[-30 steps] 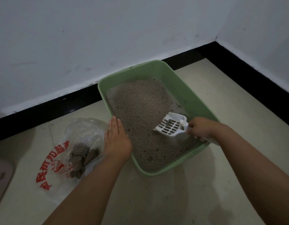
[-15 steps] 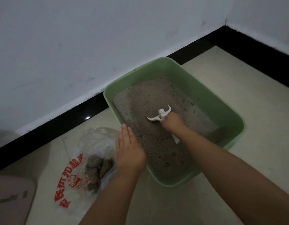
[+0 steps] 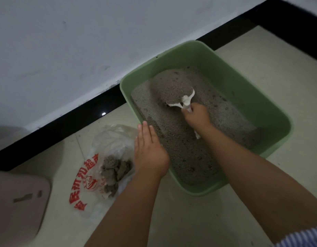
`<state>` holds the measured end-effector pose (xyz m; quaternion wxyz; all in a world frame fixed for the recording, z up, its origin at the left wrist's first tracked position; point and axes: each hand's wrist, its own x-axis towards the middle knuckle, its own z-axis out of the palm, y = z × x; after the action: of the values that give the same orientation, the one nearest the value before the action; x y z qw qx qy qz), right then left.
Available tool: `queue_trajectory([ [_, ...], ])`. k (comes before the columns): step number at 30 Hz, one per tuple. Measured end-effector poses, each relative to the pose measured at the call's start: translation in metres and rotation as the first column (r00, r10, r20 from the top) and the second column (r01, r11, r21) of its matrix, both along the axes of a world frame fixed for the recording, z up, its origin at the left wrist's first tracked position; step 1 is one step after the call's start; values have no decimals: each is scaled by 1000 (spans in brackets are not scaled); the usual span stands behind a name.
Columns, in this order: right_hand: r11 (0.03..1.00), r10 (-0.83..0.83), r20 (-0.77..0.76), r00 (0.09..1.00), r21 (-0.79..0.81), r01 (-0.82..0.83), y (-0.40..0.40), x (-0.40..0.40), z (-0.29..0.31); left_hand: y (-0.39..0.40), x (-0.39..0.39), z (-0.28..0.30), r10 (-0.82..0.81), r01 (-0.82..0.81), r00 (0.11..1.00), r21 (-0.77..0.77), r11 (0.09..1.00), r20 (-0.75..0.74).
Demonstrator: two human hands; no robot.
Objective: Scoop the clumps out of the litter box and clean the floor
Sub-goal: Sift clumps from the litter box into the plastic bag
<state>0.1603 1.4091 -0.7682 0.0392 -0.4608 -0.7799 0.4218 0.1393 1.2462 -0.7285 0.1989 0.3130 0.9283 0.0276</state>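
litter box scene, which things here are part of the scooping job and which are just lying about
Part of the job:
- green plastic litter box
- grey litter
- white slotted scoop, gripped by right hand
- clear plastic bag with red print holding grey clumps
- left hand on the box rim

Lying about:
- pinkish flat object, bottom left

**Litter box in the corner, bag to its left**

The litter box [image 3: 243, 90] sits on the floor [image 3: 207, 220], its far corner close to the baseboard [image 3: 79, 120] at the foot of the wall [image 3: 83, 41]. Litter [image 3: 181, 150] fills its bottom, heaped toward the far left corner. The scoop [image 3: 185, 102] stands in that heap, its handle running back toward the near side, gripped by the right hand [image 3: 197, 116] inside the box. The left hand [image 3: 148, 152] rests flat on the box's left rim. Just left of the box, touching it, a plastic bag [image 3: 107, 157] lies on the floor with clumps [image 3: 115, 172] inside. Further left, at the frame's edge, lies a flat lid-like object [image 3: 17, 202].
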Motion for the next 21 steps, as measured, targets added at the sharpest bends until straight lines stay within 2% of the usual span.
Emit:
queue_trajectory([
  [6,996,49,-119,992,75,-40,-1,8,23,-1,1,2,6,-6,1000,10,1000,11],
  [12,983,142,-33,989,123,-137,-8,36,26,-1,2,4,15,-16,1000,15,1000,24],
  [18,998,41,-71,997,42,-38,0,58,34,-2,1,5,6,-6,1000,-5,1000,21],
  [21,994,32,-4,999,101,-32,8,59,39,-1,1,5,10,-10,1000,-10,1000,26],
])
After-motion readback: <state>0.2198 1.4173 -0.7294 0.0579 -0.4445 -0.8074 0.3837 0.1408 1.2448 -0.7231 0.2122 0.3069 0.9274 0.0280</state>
